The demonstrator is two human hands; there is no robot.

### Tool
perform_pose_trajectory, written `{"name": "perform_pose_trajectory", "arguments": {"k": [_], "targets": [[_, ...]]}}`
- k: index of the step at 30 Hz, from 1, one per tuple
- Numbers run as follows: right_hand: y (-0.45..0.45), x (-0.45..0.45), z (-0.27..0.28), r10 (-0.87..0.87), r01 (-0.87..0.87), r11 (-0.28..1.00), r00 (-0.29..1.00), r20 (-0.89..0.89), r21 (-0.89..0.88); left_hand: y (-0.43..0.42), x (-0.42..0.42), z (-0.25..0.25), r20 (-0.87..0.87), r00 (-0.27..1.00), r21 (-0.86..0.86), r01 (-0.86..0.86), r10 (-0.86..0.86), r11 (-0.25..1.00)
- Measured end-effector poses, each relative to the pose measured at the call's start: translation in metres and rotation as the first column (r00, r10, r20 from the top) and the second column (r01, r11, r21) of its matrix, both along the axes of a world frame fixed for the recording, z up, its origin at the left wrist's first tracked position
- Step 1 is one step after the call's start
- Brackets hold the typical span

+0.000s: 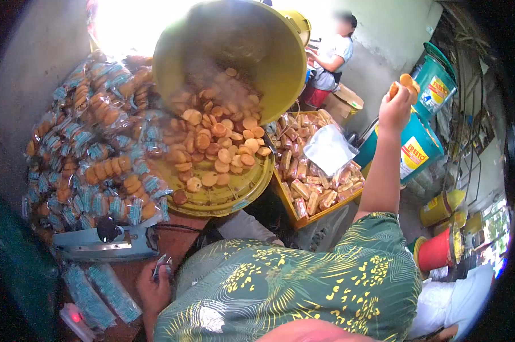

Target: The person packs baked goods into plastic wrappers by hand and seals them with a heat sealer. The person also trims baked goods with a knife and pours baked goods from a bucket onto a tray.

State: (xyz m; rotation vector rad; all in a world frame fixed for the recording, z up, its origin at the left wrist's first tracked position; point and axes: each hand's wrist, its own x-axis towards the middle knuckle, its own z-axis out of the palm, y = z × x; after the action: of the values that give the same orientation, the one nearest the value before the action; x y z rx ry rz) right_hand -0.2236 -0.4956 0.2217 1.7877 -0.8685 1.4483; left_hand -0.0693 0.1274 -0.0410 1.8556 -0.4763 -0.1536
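Observation:
My right hand (397, 108) is raised on the right side, its fingers closed round several round brown biscuits (406, 80). Low at the left, my left hand (153, 288) is closed on a small crumpled plastic bag (163, 267), partly hidden by the fingers. A large yellow tub (294, 62) lies tipped on its side, with loose biscuits (223, 145) spilling onto a round yellow lid (234, 199). Beside my left hand stands a blue heat sealer (106, 248). Flat packs of blue-printed plastic bags (112, 293) lie below it.
Filled biscuit packs (92, 142) form a tall heap at the left. A yellow crate (294, 214) holds wrapped packs and a white plastic sheet (330, 149). Teal buckets (417, 148) and a red bucket (434, 251) stand at the right. Another person (331, 60) is at the back.

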Motion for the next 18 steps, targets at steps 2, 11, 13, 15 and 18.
{"name": "perform_pose_trajectory", "arguments": {"k": [2, 11, 13, 15, 18], "targets": [[-0.006, 0.0, 0.018, -0.019, 0.013, 0.974, 1.0, -0.022, -0.226, 0.003, -0.001, 0.004, -0.002, 1.0, 0.034, -0.001, 0.001, 0.999], [0.011, 0.009, 0.026, 0.054, -0.062, 0.982, 0.997, -0.049, -0.18, 0.002, 0.001, 0.005, -0.015, 1.0, 0.07, -0.006, 0.008, 0.998], [-0.002, 0.01, 0.03, 0.072, -0.079, 0.971, 0.997, -0.04, -0.226, 0.006, 0.003, 0.004, 0.004, 1.0, 0.032, 0.01, -0.01, 0.999], [0.006, 0.005, 0.05, 0.051, -0.053, 0.966, 0.999, -0.012, -0.253, 0.006, 0.004, 0.01, -0.018, 0.999, 0.015, 0.035, -0.035, 0.999], [0.015, 0.0, 0.053, 0.037, -0.046, 0.97, 0.999, -0.039, -0.24, 0.006, 0.004, 0.004, -0.089, 0.995, 0.008, 0.048, -0.047, 0.999]]}}
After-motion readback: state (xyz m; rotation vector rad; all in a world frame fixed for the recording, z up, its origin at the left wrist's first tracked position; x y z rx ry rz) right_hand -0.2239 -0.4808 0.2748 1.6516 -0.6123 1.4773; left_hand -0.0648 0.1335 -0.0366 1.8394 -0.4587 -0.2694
